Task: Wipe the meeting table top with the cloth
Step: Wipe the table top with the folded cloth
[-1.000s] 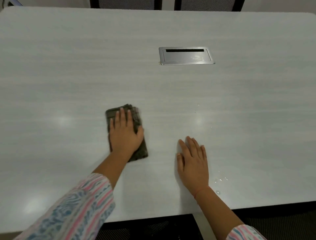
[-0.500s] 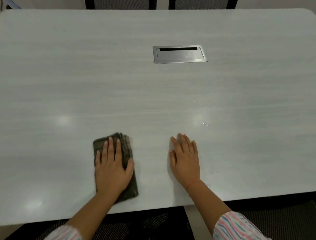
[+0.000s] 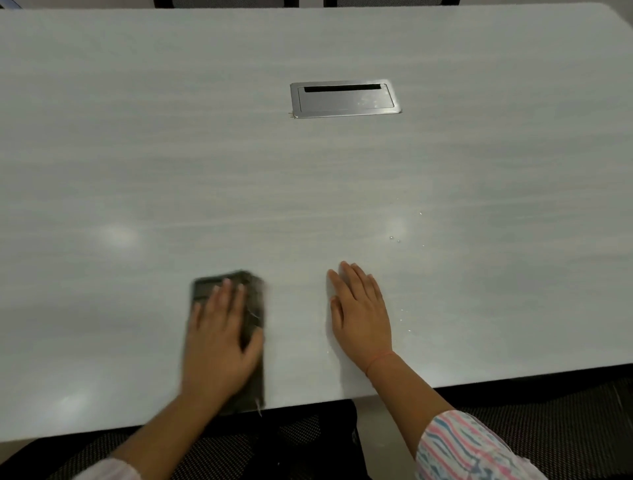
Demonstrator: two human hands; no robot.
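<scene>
A dark folded cloth (image 3: 251, 294) lies on the pale grey meeting table (image 3: 171, 164), its near end at the table's front edge. My left hand (image 3: 219, 342) presses flat on the cloth with straight fingers and covers most of it; hand and cloth are blurred by motion. My right hand (image 3: 359, 315) rests flat on the bare table top a hand's width to the right of the cloth, fingers straight and together. A few small water drops (image 3: 395, 238) glint on the surface beyond and to the right of my right hand.
A brushed-metal cable hatch (image 3: 344, 99) is set flush in the table's middle, far from both hands. Dark chair backs (image 3: 222, 3) stand behind the far edge. Below the front edge is dark carpet (image 3: 548, 411).
My left hand has drawn the cloth toward me, from mid-table to the front edge. My right hand has stayed flat in the same spot.
</scene>
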